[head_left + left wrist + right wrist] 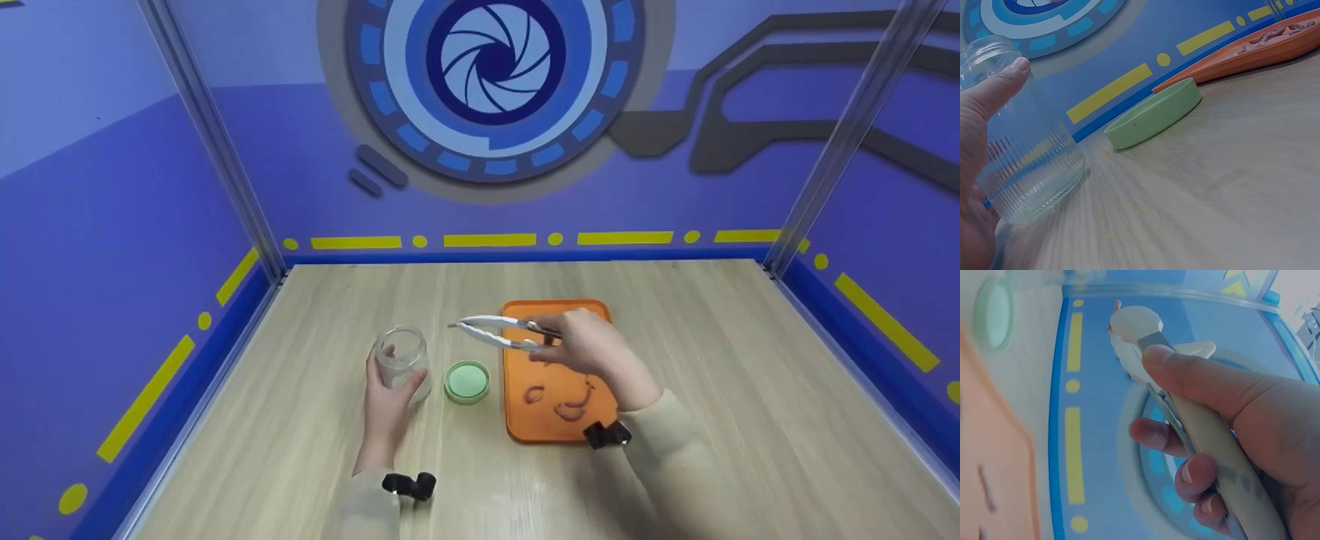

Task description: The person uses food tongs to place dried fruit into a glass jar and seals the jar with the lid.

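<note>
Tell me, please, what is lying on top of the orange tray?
On the orange tray, several curled brownish pieces are visible. The tongs and right grip cover part of it in the head view, so I cannot tell what lies there.

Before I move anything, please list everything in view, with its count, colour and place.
walls: 3, blue-purple and yellow, back and sides
round design: 1, mainly blue, on the back wall
posts: 2, grey, at the back corners
table: 1, pale wood, between the walls
tray: 1, orange, on the table
curled pieces: several, some hidden, brownish, on the tray
lid: 1, green, left of the tray
jar: 1, clear, left of the lid
tongs: 1 pair, white and grey, partly over the tray
small piece: 1, reddish, at the tongs' tips
blurred items: not countable, colours unclear, top right of the right wrist view
wrist cameras: 2, black, one per wrist
sleeves: 2, pale, on the forearms
left hand: 1, bare, around the jar
right hand: 1, bare, around the tongs
</note>
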`<state>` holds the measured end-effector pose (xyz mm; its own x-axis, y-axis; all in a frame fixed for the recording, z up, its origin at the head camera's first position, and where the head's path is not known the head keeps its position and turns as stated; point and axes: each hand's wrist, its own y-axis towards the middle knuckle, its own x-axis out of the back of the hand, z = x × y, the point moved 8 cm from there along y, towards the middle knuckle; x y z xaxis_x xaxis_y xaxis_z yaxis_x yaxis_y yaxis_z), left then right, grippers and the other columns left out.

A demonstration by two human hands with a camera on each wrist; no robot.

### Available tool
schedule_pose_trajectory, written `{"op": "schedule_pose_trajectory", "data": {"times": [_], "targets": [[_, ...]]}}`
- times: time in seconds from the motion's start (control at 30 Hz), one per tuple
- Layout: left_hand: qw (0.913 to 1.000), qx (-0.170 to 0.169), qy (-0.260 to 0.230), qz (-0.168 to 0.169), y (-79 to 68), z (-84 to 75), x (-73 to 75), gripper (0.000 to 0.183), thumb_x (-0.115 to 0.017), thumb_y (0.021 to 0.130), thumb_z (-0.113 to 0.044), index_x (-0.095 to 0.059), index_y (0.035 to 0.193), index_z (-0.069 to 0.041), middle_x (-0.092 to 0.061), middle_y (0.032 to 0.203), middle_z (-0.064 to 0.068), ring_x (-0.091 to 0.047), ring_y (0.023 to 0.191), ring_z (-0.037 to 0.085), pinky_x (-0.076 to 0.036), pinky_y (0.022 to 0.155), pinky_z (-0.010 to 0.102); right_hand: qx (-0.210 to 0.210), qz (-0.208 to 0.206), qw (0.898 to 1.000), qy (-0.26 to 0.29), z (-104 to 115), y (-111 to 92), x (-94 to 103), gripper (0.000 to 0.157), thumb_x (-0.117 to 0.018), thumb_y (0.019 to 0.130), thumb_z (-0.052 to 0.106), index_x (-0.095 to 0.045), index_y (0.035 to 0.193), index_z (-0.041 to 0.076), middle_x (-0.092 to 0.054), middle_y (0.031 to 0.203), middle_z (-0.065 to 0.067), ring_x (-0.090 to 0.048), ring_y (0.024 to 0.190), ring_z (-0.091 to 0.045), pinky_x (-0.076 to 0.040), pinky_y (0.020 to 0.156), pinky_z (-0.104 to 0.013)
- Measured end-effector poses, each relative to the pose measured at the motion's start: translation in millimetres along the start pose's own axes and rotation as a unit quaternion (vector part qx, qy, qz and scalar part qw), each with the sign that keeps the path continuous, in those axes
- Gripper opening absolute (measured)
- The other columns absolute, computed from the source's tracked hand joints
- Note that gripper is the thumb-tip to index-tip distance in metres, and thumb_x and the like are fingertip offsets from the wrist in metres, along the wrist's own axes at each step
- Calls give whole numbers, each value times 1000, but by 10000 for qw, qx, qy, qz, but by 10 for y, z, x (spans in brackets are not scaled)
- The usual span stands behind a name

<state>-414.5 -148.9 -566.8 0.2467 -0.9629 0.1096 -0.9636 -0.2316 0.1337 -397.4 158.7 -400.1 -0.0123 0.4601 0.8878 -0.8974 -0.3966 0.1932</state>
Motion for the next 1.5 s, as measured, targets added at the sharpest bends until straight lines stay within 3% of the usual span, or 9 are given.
{"op": "schedule_pose_trajectory", "data": {"times": [0.1, 0.43, 0.8, 1.1, 1.5], "targets": [[10000, -41, 52, -11, 6, -7, 5, 101, -86, 84, -35, -23, 162, -21, -39, 164, 11, -30, 155, 37, -20, 130, 59, -64, 117, 9999, 52, 124, 79, -31, 22, -84, 86, 31, -75, 102, 18, -67, 73, 5, -52, 57, -9, -43, 52, -23], [9999, -7, 135, -94, 19, 3, 16, 100, -87, 83, -33, -26, 161, -22, -40, 163, 12, -32, 155, 37, -21, 130, 57, 153, 187, 9994, -243, 433, 301, -189, 44, -86, 84, 31, -74, 126, 20, -74, 85, 4, -60, 66, -9, -50, 58, -25], [9997, 112, 177, -99, 38, 18, 35, 100, -87, 83, -35, -26, 161, -22, -39, 164, 11, -31, 156, 35, -20, 132, 53, 226, 438, 9980, -383, 645, 487, -424, 43, -85, 86, 31, -73, 127, 21, -77, 92, 1, -64, 72, -10, -60, 68, -29], [9998, 84, 173, -55, 38, -13, 18, 103, -87, 84, -32, -22, 163, -22, -39, 164, 11, -31, 155, 36, -20, 131, 55, 154, 498, 9977, -428, 698, 519, -469, 44, -85, 86, 31, -73, 127, 21, -76, 91, 2, -62, 71, -10, -58, 67, -29], [9997, -127, 103, -166, 38, -18, 25, 96, -88, 82, -26, -30, 159, -17, -43, 160, 13, -34, 154, 36, -22, 131, 51, 305, 383, 9974, -526, 696, 538, -457, 49, -86, 84, 32, -72, 130, 20, -76, 89, 0, -60, 69, -10, -55, 62, -26]]}}
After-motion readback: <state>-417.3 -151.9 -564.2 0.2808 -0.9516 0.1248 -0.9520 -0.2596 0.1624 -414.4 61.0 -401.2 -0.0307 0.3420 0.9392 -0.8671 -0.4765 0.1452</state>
